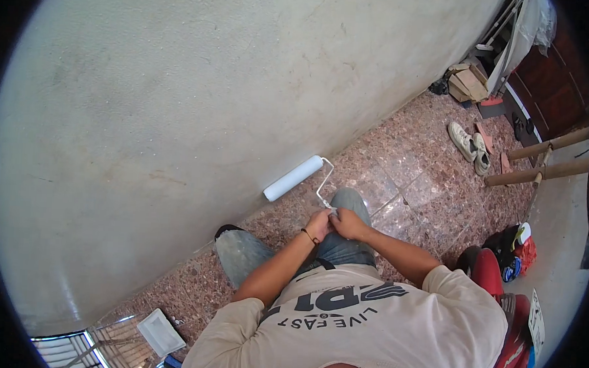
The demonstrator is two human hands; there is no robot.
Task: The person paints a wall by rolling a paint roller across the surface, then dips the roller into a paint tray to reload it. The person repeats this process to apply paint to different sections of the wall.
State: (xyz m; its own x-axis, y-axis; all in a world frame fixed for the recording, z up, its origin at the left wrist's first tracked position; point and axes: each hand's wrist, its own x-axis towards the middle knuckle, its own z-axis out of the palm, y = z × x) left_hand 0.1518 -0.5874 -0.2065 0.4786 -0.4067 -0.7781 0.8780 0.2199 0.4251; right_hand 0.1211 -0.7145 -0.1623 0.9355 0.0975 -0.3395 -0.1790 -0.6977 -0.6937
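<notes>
A paint roller [295, 178] with a pale blue-white sleeve and a bent white wire frame is held low before the wall, in front of my knees. My left hand [318, 225], with a dark band at the wrist, is closed around the lower end of its handle. Right beside it, my right hand [349, 224] is closed on the same handle, and the fingers hide most of the grip. The roller sleeve overlaps the foot of the wall [180, 100] in this view.
White shoes [468, 145] lie on the speckled tile floor [406, 182]. Wooden poles [538, 175] jut in from the right. A cardboard box [468, 83] stands at the far wall corner. A white tray [161, 333] sits at lower left, and a red motorbike [507, 351] is behind me on the right.
</notes>
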